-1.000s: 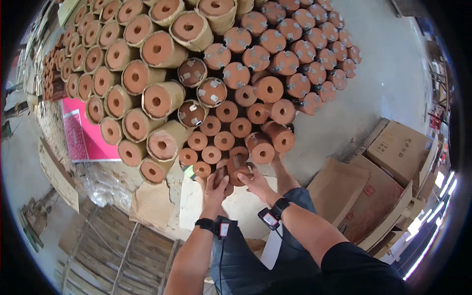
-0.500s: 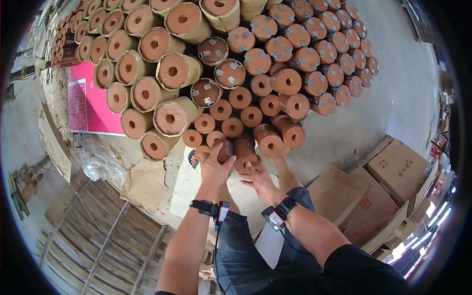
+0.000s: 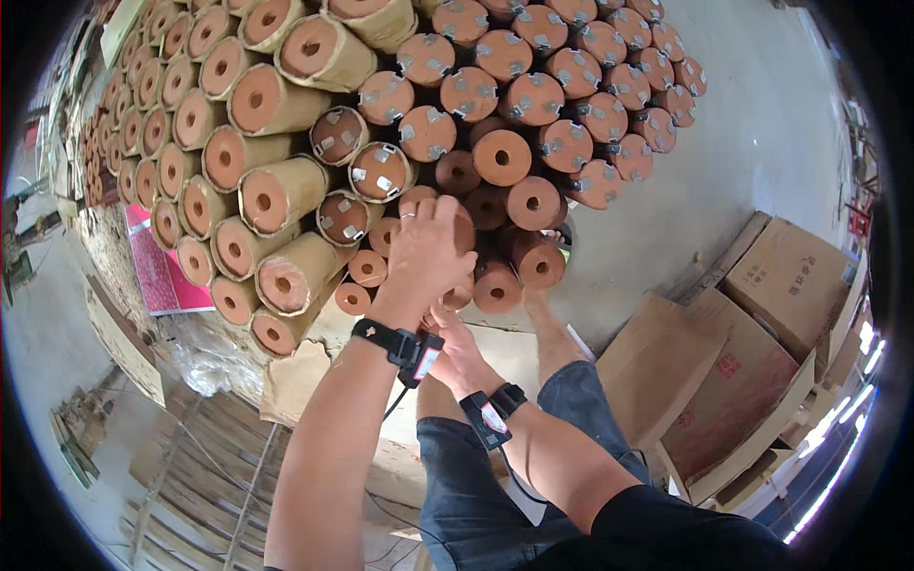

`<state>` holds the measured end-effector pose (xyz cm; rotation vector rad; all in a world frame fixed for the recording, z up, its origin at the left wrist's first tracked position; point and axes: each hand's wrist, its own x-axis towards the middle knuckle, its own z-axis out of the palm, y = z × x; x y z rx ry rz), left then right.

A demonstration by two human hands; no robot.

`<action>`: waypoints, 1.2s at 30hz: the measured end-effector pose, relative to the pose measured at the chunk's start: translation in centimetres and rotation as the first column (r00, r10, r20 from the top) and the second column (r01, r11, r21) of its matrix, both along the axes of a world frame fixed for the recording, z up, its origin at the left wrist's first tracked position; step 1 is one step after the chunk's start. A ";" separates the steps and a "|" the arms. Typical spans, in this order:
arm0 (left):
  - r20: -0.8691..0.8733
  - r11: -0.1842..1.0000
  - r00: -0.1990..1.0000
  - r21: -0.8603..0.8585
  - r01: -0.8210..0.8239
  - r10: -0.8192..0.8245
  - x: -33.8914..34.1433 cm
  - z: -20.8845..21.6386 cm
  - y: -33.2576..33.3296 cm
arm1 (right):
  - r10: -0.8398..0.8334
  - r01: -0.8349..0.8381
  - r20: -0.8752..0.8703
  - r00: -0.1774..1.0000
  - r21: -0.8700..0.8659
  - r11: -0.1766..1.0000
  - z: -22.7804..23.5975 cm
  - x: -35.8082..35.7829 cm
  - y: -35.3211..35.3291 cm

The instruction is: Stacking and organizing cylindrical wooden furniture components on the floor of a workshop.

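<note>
Many reddish-brown cylinders with a central hole lie stacked with their round ends toward me. My left hand (image 3: 427, 249) reaches over the lower stack. Its fingers curl over the top of a reddish-brown cylinder (image 3: 464, 231), and the thumb lies along the cylinder's near side. Below and closer to me, my right hand (image 3: 455, 350) is half closed behind the left wrist. Its thumb points up and the left forearm hides most of its fingers, so what it grips is unclear. Just beyond it shows another cylinder end (image 3: 460, 295). A wider holed cylinder (image 3: 497, 287) sits to the right.
Paper-wrapped cylinders (image 3: 269, 202) fill the left of the stack. Cylinders with silvery tabs on their ends (image 3: 505, 55) lie farther back. Cardboard boxes (image 3: 785, 281) stand at right. A pink sheet (image 3: 164, 266), clear plastic (image 3: 205, 366) and wooden slats (image 3: 181, 476) are at left.
My left hand has moved up and away over the stack, curling over a cylinder. My right hand has drawn back toward me and left, leaving the cylinder it touched. The view has shifted right.
</note>
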<state>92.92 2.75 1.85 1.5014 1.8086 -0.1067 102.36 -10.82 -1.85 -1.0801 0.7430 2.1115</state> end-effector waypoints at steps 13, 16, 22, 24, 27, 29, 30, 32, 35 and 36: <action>0.084 0.938 0.935 -0.018 -0.346 0.346 2.0 -1.2 -4.8 | 0.713 -0.811 0.399 0.577 0.170 0.560 3.8 7.2 4.2; 0.037 0.922 0.921 -0.031 -0.387 0.388 1.9 -2.3 -8.8 | 0.707 -0.999 0.707 0.034 0.041 0.007 6.2 10.2 6.8; -0.180 0.911 0.915 0.274 -0.307 0.362 6.6 0.1 -8.8 | 0.127 -0.984 0.990 -0.061 -0.081 0.157 1.8 18.2 10.1; -0.081 0.896 0.926 0.298 -0.329 0.368 7.7 0.0 -10.1 | 0.088 -0.977 0.980 -0.180 -0.188 0.097 1.4 17.6 12.1; -0.039 0.953 0.958 0.121 -0.277 0.283 10.6 0.0 -10.2 | 0.429 -0.978 0.903 -0.014 -0.102 0.182 2.0 16.3 13.3; -0.042 0.934 0.948 0.189 -0.304 0.316 11.4 -0.8 -9.9 | 0.229 -0.996 0.972 -0.055 -0.068 0.049 0.2 16.2 13.1; -0.037 0.915 0.940 0.245 -0.319 0.338 11.7 -1.0 -9.7 | 0.225 -0.997 0.973 -0.057 -0.067 0.037 0.4 15.8 13.4; -0.035 0.904 0.928 0.241 -0.352 0.370 11.9 -1.4 -9.3 | 0.275 -0.998 0.960 -0.052 -0.058 0.014 1.1 14.9 14.0; -0.023 0.892 0.919 0.251 -0.376 0.394 12.7 -1.5 -8.5 | 0.308 -0.994 0.946 -0.102 -0.106 -0.005 -0.6 16.0 14.7; -0.032 0.892 0.921 0.263 -0.367 0.389 12.6 -1.5 -8.5 | 0.302 -0.993 0.948 -0.102 -0.113 0.019 -0.8 16.1 14.9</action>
